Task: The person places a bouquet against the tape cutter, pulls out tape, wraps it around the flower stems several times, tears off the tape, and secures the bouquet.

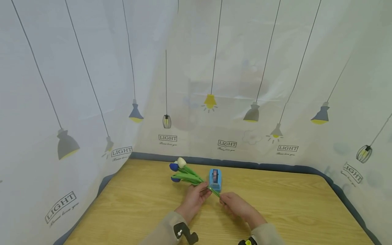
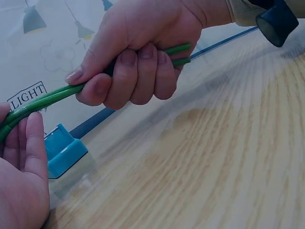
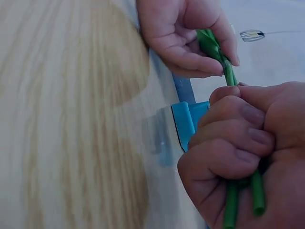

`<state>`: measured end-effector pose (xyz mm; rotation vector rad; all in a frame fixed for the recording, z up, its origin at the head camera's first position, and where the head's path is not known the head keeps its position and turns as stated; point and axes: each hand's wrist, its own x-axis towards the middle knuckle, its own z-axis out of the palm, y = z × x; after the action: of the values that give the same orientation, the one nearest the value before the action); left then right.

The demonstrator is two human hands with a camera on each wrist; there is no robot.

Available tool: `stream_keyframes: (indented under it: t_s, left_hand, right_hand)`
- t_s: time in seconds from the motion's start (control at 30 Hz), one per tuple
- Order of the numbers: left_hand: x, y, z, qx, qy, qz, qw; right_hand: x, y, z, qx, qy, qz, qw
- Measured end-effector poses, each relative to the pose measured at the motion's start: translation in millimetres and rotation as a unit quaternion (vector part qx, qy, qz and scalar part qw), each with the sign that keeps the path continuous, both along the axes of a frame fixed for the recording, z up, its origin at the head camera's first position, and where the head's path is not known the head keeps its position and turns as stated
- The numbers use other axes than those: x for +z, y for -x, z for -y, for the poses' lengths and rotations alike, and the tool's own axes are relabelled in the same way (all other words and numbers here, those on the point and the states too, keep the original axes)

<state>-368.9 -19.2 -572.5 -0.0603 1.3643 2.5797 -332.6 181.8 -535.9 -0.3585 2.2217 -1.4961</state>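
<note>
A small bunch of tulips [image 1: 186,175], with blue and white heads and green leaves, slants over the table. My left hand [image 1: 196,197] holds its green stems just below the leaves, thumb and fingers on either side in the right wrist view. Lower down, my right hand [image 1: 237,204] grips the stems in curled fingers. The cut stem ends [image 3: 257,193] stick out past its palm in the right wrist view. Just beyond the hands stands a blue tape dispenser [image 1: 215,180] with a roll of tape in it.
The wooden table [image 1: 275,197] stretches out to both sides of the hands. A pale cloth wall [image 1: 196,68] printed with hanging lamps closes off its back and sides, with a dark blue band along the table's edge.
</note>
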Motion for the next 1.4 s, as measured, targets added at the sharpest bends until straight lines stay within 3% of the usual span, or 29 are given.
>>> stream_keyframes:
  t_s: [0.07, 0.17, 0.37, 0.5, 0.83, 1.1, 1.2, 1.3, 1.4]
  left_hand:
    - [0.5, -0.1, 0.1, -0.001, -0.005, 0.002, 1.0]
    - [0.9, -0.7, 0.5, -0.003, -0.01, 0.001, 0.9999]
    - [2.3, -1.3, 1.5, -0.005, -0.016, 0.001, 0.9999]
    - [1.8, -0.8, 1.6, -0.001, -0.019, 0.007, 0.9998]
    - [-1.3, 2.2, -0.5, 0.004, -0.013, 0.003, 0.9999]
    - [-3.1, 1.3, -1.2, 0.008, -0.001, 0.001, 1.0]
    - [-3.4, 1.1, -1.1, 0.005, 0.01, -0.007, 0.9999]
    - [-4.1, 1.2, -0.7, 0.002, 0.013, -0.011, 0.9999]
    - [-5.4, 1.4, -0.1, -0.001, 0.014, -0.016, 0.9998]
  right_hand:
    - [-0.3, 0.2, 2, -0.008, -0.05, -0.059, 0.997]
    - [0.2, 0.2, 3, -0.017, -0.117, -0.131, 0.9843]
    - [-0.7, 1.7, 4, -0.022, -0.167, -0.206, 0.964]
    - [-4.3, 3.7, 4, -0.017, -0.185, -0.237, 0.9534]
    - [-7.7, 5.0, 4, -0.016, -0.199, -0.261, 0.9445]
    - [0.9, 1.8, 4, -0.015, -0.213, -0.245, 0.9457]
    - [3.4, 1.2, 3, -0.012, -0.174, -0.192, 0.9658]
    - [3.5, 0.6, 1, -0.014, -0.098, -0.098, 0.9903]
    - [3.0, -1.2, -1, -0.023, -0.037, -0.009, 0.999]
